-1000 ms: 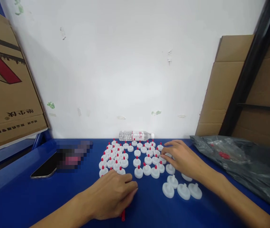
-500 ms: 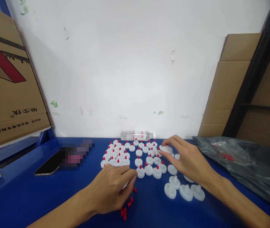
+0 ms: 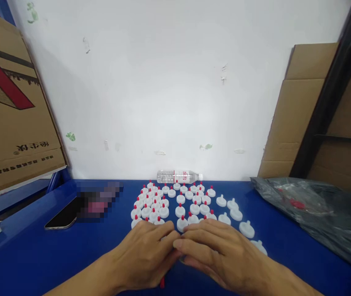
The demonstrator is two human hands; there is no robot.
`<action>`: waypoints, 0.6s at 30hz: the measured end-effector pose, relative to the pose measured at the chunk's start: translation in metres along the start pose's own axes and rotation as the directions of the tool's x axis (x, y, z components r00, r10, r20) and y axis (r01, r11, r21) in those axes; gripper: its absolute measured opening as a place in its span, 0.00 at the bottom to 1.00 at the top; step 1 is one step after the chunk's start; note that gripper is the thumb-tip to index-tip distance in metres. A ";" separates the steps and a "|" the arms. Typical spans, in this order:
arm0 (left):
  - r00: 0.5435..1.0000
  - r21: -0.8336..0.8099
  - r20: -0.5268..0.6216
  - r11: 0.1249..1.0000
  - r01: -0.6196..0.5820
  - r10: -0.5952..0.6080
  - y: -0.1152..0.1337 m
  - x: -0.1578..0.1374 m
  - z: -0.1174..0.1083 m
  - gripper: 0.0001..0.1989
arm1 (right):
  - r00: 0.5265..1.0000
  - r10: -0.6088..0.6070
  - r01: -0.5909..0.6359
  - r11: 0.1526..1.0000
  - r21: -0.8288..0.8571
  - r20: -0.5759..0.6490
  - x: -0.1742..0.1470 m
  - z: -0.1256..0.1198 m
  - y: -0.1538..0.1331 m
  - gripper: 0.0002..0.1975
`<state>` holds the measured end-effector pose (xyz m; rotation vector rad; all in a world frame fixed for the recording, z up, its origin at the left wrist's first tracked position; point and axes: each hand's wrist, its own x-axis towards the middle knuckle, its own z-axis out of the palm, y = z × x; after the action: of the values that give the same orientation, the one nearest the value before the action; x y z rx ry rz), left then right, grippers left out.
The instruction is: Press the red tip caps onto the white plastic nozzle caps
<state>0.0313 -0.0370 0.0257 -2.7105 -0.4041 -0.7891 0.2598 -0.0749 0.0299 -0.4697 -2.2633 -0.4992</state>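
My left hand (image 3: 149, 253) and my right hand (image 3: 221, 250) meet low in the middle, fingertips touching. Both have their fingers bent inward, closed. A thin pale edge shows under the right fingers, but what lies between the hands is hidden. Just behind them stand several round white plastic lids with red tips on their nozzles, such as one lid (image 3: 182, 224). To the right lie white lids with bare nozzles, among them a lid (image 3: 246, 229). Below the left hand a small red cap (image 3: 162, 283) peeks out.
A clear plastic bottle (image 3: 180, 176) lies against the wall behind the lids. On the left rest a phone (image 3: 63, 216) and a large cardboard box (image 3: 15, 102). A dark plastic bag (image 3: 314, 222) covers the right side of the blue table (image 3: 40, 255).
My right hand has come forward and left from the back lids to meet my left hand. Where it was, a red-tipped lid now stands. The loose red caps are mostly covered.
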 end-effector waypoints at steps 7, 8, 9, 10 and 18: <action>0.994 -0.216 0.072 0.972 0.096 -0.082 -0.002 0.005 -0.008 0.10 | 0.999 -0.051 0.051 0.995 -0.088 -0.008 -0.003 -0.004 0.010 0.13; 0.992 -0.269 0.062 0.955 0.126 -0.114 -0.004 0.005 -0.010 0.11 | 0.998 -0.050 0.046 0.991 -0.126 -0.025 -0.004 -0.007 0.015 0.13; 0.988 -0.307 0.047 0.939 0.156 -0.149 -0.007 0.005 -0.012 0.12 | 0.998 -0.049 0.045 0.986 -0.163 -0.024 -0.007 -0.011 0.021 0.14; 0.983 -0.326 0.035 0.927 0.184 -0.183 -0.011 0.004 -0.014 0.14 | 1.000 -0.028 0.026 0.981 -0.190 -0.004 -0.009 -0.016 0.028 0.13; 0.977 -0.116 0.168 0.982 0.152 -0.131 -0.016 0.000 -0.008 0.07 | 0.884 0.465 -0.459 0.851 -0.256 -0.038 -0.028 -0.026 0.074 0.05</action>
<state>0.0216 -0.0248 0.0354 -2.9030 -0.6088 -0.6560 0.3287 -0.0291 0.0405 -1.1283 -2.0143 -0.5363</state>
